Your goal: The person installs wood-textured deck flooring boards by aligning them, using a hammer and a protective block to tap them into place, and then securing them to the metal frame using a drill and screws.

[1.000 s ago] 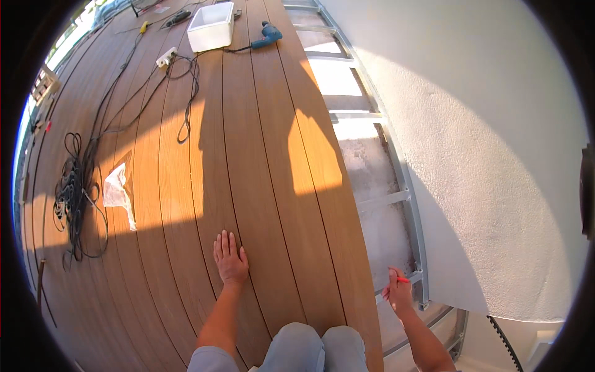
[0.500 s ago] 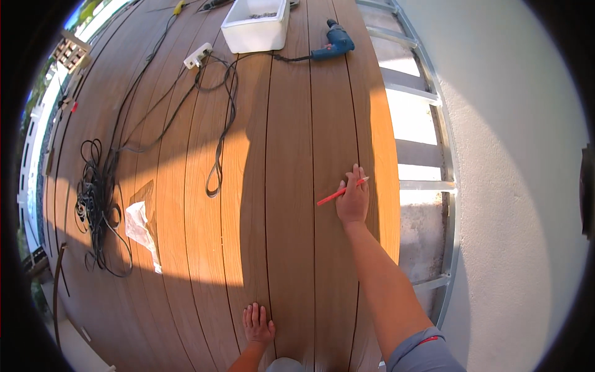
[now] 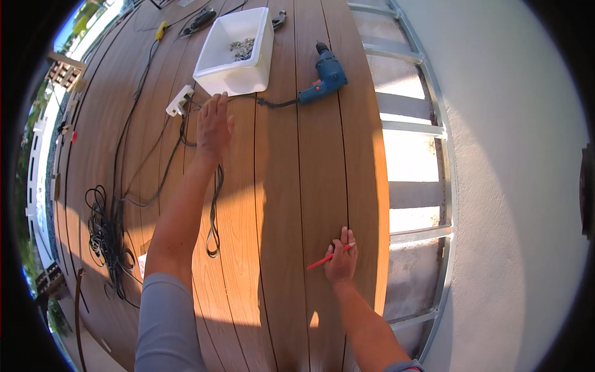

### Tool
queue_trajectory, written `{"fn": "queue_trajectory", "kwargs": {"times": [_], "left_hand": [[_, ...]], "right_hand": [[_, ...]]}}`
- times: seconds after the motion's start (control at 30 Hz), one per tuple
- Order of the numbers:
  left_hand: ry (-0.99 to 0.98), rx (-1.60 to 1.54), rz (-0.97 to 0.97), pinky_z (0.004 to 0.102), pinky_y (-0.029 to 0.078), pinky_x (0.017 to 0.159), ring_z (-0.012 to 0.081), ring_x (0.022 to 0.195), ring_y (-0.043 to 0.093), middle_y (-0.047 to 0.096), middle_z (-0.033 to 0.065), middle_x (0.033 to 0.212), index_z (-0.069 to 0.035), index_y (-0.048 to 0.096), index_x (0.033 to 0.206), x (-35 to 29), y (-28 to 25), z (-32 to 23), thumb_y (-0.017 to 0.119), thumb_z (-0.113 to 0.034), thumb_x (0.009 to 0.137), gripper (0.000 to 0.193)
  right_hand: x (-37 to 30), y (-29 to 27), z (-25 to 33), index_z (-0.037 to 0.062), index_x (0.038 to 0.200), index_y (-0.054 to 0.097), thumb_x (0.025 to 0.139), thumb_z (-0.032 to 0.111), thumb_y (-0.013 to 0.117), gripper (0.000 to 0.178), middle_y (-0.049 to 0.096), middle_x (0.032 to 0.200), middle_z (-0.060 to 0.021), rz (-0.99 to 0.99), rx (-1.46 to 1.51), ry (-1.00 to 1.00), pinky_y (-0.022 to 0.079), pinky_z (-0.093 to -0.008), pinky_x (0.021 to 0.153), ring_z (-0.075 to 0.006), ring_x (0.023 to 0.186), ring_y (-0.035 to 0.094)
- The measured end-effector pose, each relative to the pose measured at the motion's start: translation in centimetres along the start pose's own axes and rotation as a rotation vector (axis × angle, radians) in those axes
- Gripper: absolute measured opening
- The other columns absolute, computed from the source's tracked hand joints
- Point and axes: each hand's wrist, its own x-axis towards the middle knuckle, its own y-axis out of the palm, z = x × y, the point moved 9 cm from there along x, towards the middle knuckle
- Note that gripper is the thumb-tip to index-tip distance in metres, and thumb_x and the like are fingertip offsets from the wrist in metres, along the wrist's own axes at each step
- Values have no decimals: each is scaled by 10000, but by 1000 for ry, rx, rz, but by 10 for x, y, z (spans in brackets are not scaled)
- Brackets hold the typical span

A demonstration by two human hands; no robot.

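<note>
My right hand [image 3: 341, 260] rests on the wooden deck boards [image 3: 282, 204], near their right edge. A red pencil [image 3: 320, 262] is held in it, lying across the fingers. My left hand [image 3: 214, 127] reaches far forward, fingers stretched out and holding nothing. Its fingertips come close to the front of a white plastic bin [image 3: 230, 84]; whether they touch it I cannot tell. Small metal pieces [image 3: 243, 49] lie in the bin. Right of the bin a blue corded drill [image 3: 325, 75] lies on its side, its cord passing behind my left hand.
A white power strip [image 3: 180, 100] lies left of my left hand. Black cable [image 3: 105, 232] is heaped at the left, and a looped cord [image 3: 213, 239] runs beneath my left forearm. Beyond the deck's right edge run a metal frame [image 3: 412, 129] with gaps and a pale wall [image 3: 508, 186].
My left hand has gone from the near boards far forward toward the bin. The view has shifted forward, so the bin and drill appear lower. My right hand still holds the pencil.
</note>
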Motion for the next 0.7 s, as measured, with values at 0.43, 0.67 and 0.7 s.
{"fn": "queue_trajectory", "kwargs": {"times": [0.43,0.67,0.7], "left_hand": [[18,-40,465,443,492,1002,353,1189,575,641,126,1138,-20,681,1075,126,68,2,837,-107,747,373],[224,-298,462,450,484,819,355,931,556,573,120,961,-23,632,956,-52,-98,-100,779,-11,715,283],[231,-330,467,455,481,816,351,917,555,569,116,944,-42,636,948,-91,-118,-117,734,33,693,283]], "right_hand": [[-5,-1,-13,96,1186,539,966,117,663,253,484,1584,-200,75,70,94,395,-559,1140,-422,1444,458],[-3,-3,-9,92,1152,562,951,115,681,235,503,1569,-197,68,71,101,418,-546,1130,-412,1448,457],[-5,-5,-13,94,1153,563,948,116,685,240,503,1570,-195,75,68,109,419,-544,1130,-410,1451,455]]}}
